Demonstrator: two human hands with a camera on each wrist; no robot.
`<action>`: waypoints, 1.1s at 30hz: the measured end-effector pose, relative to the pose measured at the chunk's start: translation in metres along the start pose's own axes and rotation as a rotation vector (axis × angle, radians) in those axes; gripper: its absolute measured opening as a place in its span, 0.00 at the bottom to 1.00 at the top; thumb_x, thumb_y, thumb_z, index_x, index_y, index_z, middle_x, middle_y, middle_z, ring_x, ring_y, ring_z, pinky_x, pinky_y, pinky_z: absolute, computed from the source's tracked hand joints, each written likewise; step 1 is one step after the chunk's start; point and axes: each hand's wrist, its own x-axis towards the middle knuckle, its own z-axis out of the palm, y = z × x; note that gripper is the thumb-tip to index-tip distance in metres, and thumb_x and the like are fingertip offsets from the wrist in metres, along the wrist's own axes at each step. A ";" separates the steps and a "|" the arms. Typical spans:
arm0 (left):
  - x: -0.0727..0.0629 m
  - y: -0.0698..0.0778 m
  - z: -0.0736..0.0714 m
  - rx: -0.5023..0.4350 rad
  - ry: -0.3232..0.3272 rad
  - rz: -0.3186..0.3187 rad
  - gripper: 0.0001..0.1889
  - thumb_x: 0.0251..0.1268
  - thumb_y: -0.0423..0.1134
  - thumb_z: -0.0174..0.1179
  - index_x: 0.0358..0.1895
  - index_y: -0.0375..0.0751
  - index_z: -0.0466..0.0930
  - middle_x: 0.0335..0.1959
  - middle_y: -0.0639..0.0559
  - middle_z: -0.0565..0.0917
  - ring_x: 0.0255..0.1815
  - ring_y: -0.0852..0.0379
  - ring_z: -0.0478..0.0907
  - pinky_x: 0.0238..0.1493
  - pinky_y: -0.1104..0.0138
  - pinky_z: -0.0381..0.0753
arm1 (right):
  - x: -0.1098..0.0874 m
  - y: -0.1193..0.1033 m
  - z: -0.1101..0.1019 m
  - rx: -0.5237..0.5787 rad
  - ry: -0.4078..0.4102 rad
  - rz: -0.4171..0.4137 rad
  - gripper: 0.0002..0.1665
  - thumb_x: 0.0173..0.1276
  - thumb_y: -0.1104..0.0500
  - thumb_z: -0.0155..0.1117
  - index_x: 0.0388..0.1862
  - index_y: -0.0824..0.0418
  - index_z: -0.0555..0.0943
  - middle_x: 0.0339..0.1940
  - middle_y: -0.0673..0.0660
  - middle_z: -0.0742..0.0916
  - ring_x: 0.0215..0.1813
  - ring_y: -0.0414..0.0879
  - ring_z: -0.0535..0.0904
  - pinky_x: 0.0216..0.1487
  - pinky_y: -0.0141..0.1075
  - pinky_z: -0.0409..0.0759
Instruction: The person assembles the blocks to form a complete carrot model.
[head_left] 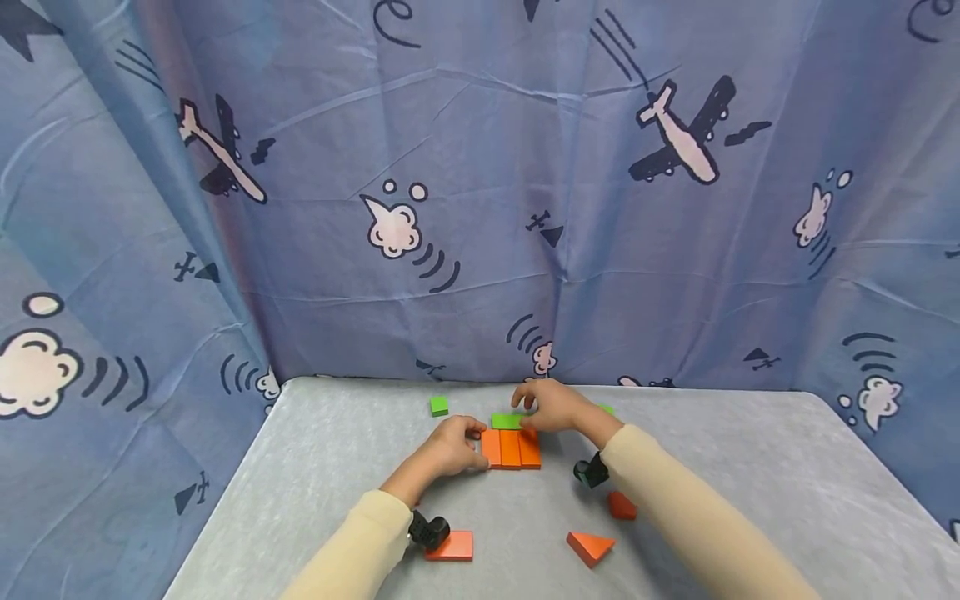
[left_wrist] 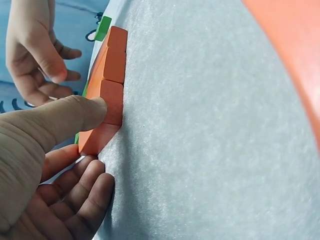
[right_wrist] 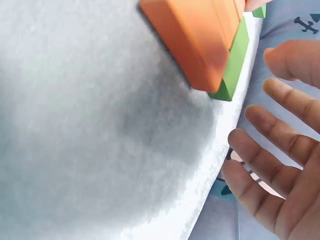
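Three orange rectangular blocks (head_left: 510, 450) lie side by side on the table. Along their far ends runs a green block (head_left: 506, 422). My left hand (head_left: 447, 447) is at the left end of the row, its thumb (left_wrist: 92, 111) against the near end of the leftmost orange block (left_wrist: 113, 95) and its index finger at the far side, pinching it. Over the right part of the row hovers my right hand (head_left: 553, 406), fingers spread and loosely bent, holding nothing. In the right wrist view, those fingers (right_wrist: 272, 160) are apart from the orange blocks (right_wrist: 195, 45) and the green block (right_wrist: 232, 70).
A green cube (head_left: 438, 406) sits at the back left, and another green piece (head_left: 607, 409) shows behind the right wrist. Nearer lie an orange rectangular block (head_left: 454, 546), an orange triangular block (head_left: 591, 547) and a red-orange block (head_left: 621, 505). A patterned curtain (head_left: 480, 208) hangs behind the table.
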 end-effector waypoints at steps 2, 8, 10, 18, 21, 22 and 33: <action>0.000 0.000 0.000 0.001 0.000 0.001 0.30 0.45 0.34 0.74 0.56 0.35 0.79 0.49 0.45 0.82 0.40 0.57 0.77 0.44 0.63 0.79 | -0.004 0.001 -0.003 0.000 0.009 0.001 0.15 0.57 0.57 0.70 0.46 0.53 0.83 0.42 0.55 0.85 0.41 0.45 0.79 0.42 0.41 0.80; 0.000 -0.001 0.001 0.008 0.001 0.012 0.29 0.45 0.33 0.73 0.56 0.33 0.78 0.49 0.44 0.82 0.40 0.56 0.77 0.43 0.62 0.79 | -0.013 0.009 -0.009 0.008 0.037 0.016 0.16 0.57 0.58 0.70 0.46 0.54 0.83 0.43 0.57 0.85 0.37 0.45 0.80 0.40 0.40 0.81; 0.000 -0.001 0.001 0.011 0.002 0.018 0.29 0.45 0.33 0.73 0.56 0.33 0.78 0.49 0.44 0.82 0.40 0.56 0.77 0.43 0.63 0.79 | -0.017 0.013 -0.012 0.004 0.048 0.018 0.16 0.58 0.57 0.69 0.47 0.55 0.84 0.43 0.57 0.86 0.39 0.46 0.80 0.41 0.41 0.81; -0.002 0.000 0.000 0.005 -0.003 0.023 0.29 0.46 0.33 0.73 0.57 0.34 0.78 0.49 0.44 0.81 0.40 0.56 0.77 0.44 0.63 0.79 | -0.031 0.032 -0.017 -0.013 0.116 0.044 0.16 0.59 0.54 0.68 0.46 0.56 0.84 0.43 0.58 0.86 0.40 0.47 0.79 0.40 0.42 0.79; -0.002 -0.001 0.000 0.000 -0.001 0.023 0.30 0.46 0.33 0.73 0.57 0.34 0.78 0.49 0.44 0.81 0.41 0.55 0.77 0.44 0.62 0.79 | -0.035 0.037 -0.019 -0.018 0.135 0.069 0.16 0.59 0.53 0.68 0.45 0.56 0.84 0.43 0.58 0.86 0.41 0.48 0.79 0.41 0.44 0.79; -0.002 -0.001 0.001 0.001 -0.001 0.024 0.29 0.46 0.33 0.73 0.57 0.34 0.78 0.49 0.44 0.81 0.42 0.55 0.77 0.44 0.61 0.79 | -0.037 0.039 -0.019 -0.023 0.141 0.072 0.16 0.59 0.53 0.68 0.45 0.57 0.84 0.43 0.58 0.86 0.41 0.49 0.80 0.42 0.45 0.79; -0.002 0.002 0.000 0.029 0.005 0.030 0.29 0.44 0.33 0.74 0.55 0.33 0.79 0.47 0.44 0.81 0.41 0.55 0.76 0.45 0.60 0.79 | -0.050 0.068 -0.020 -0.127 0.144 0.188 0.18 0.56 0.51 0.69 0.44 0.57 0.84 0.44 0.60 0.85 0.42 0.52 0.80 0.43 0.49 0.79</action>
